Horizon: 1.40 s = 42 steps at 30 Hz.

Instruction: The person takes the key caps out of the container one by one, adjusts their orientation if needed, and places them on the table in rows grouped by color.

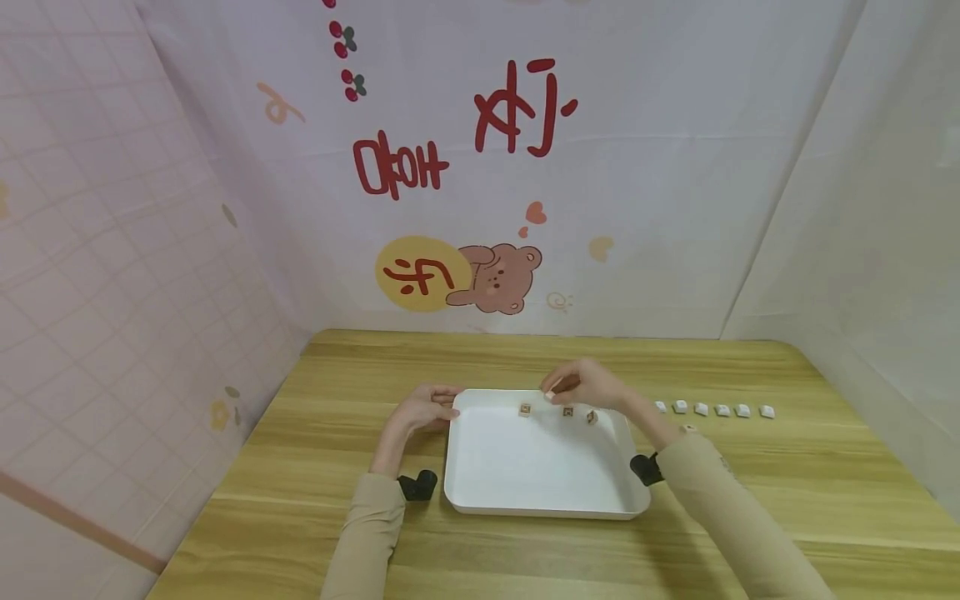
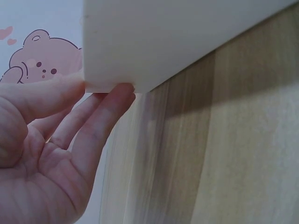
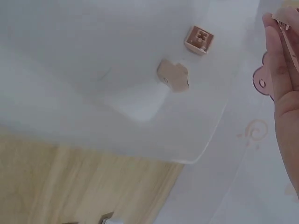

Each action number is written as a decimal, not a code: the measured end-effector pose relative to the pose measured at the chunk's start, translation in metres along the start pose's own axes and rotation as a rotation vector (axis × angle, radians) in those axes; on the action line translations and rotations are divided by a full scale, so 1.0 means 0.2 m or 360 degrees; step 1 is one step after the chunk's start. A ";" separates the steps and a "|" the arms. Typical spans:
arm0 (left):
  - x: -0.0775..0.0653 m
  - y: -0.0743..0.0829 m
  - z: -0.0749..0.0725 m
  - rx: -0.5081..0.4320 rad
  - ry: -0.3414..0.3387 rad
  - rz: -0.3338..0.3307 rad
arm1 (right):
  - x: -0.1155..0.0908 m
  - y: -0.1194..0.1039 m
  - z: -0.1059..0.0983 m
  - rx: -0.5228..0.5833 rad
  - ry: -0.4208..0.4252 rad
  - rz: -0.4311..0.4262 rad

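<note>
My left hand (image 1: 426,409) grips the far left corner of a shallow white tray (image 1: 517,505), thumb and fingertips at its wall. My right hand (image 1: 588,385) is over the tray's far rim. Between its thumb and fingertips it pinches a small pale keycap (image 1: 551,396), seen partly behind the fingers in the right wrist view. Along the far side of the tray lie three brown keycaps; one keycap (image 3: 200,40) has its hollow underside with the cross-shaped socket facing up, and another keycap (image 3: 174,74) is tilted beside it.
Right of the tray, several white keycaps (image 1: 723,410) lie in a row on the wooden table (image 1: 780,500). Another small brown-and-white piece (image 1: 687,428) lies by the right forearm. A printed white cloth (image 1: 660,183) hangs behind the table.
</note>
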<state>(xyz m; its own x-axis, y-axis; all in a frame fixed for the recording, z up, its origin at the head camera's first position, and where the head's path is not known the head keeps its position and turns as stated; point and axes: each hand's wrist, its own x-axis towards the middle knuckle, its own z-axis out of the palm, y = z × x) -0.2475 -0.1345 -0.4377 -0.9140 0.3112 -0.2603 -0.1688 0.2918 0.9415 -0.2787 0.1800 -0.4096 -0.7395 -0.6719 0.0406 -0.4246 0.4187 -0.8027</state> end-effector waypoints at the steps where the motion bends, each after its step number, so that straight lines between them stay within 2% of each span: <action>1: 0.00 0.00 0.00 0.0005 -0.0003 0.0002 | -0.01 0.00 -0.01 0.0010 0.0016 0.0004; 8: 0.00 -0.01 0.00 0.0031 0.0028 0.0002 | -0.08 0.03 -0.11 0.0061 0.0094 -0.0021; 19: 0.01 -0.01 0.01 0.0034 0.0031 0.0003 | -0.22 0.07 -0.20 0.0193 0.0176 0.0074; 28: 0.01 -0.01 0.01 -0.0001 0.0015 -0.0002 | -0.36 0.10 -0.28 0.0098 0.0365 0.0122; 36: 0.00 0.00 0.01 0.0007 0.0020 -0.0003 | -0.48 0.16 -0.36 0.0180 0.0373 0.0022; 42: 0.00 0.00 0.00 -0.0025 -0.0005 -0.0001 | -0.58 0.22 -0.39 0.0197 0.0450 0.0058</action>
<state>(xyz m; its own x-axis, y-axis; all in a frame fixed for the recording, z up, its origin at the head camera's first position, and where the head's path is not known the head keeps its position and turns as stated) -0.2472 -0.1340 -0.4385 -0.9127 0.3140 -0.2617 -0.1753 0.2776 0.9446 -0.2520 0.3240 -0.4025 -0.8765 -0.4538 0.1606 -0.3412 0.3501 -0.8724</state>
